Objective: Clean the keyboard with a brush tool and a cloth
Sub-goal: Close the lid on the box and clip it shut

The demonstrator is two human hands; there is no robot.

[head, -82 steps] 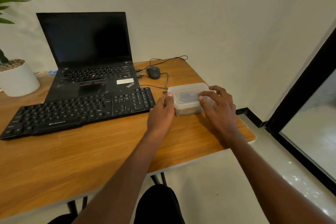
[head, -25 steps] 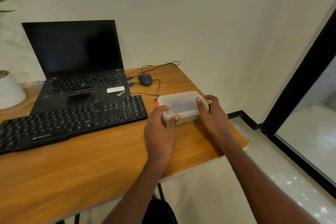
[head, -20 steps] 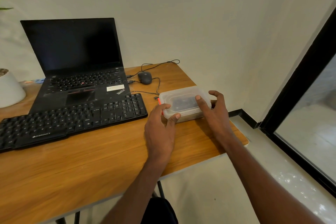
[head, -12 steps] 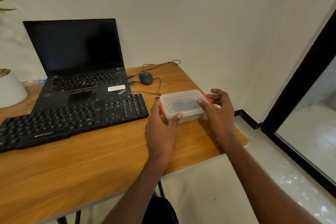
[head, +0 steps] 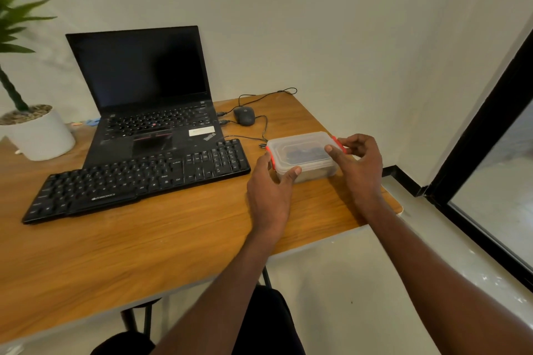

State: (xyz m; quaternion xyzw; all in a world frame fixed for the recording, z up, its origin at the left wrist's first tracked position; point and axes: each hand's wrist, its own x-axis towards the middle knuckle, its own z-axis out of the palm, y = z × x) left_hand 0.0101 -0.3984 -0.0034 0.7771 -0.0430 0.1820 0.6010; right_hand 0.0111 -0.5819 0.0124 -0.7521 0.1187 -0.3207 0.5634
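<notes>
A wooden worktop point(head: 150, 242) fills the left and middle of the view, its right edge ending near a black-framed glass door point(head: 490, 158). At the far side stands an open black laptop point(head: 150, 101) with a dark screen. Just in front of it, touching its near edge, lies the black keyboard point(head: 135, 179), running from the near left up toward the middle of the worktop. A white plant pot point(head: 40, 135) with a green plant sits at the far left. To the right of the keyboard, near the worktop's right edge, rests a clear plastic container point(head: 302, 153) with a lid and red clips at both ends; something dark shows inside, though the cloudy plastic makes it hard to tell what. A dark wired mouse point(head: 244, 115) lies beyond the container, right of the laptop, its cable looping across the wood.

The left hand point(head: 269, 193) grips the container's near left corner, thumb pressed on the front rim, fingers round the left clip. The right hand point(head: 359, 167) holds the right end, thumb resting on the lid and fingers curled at the right clip.
</notes>
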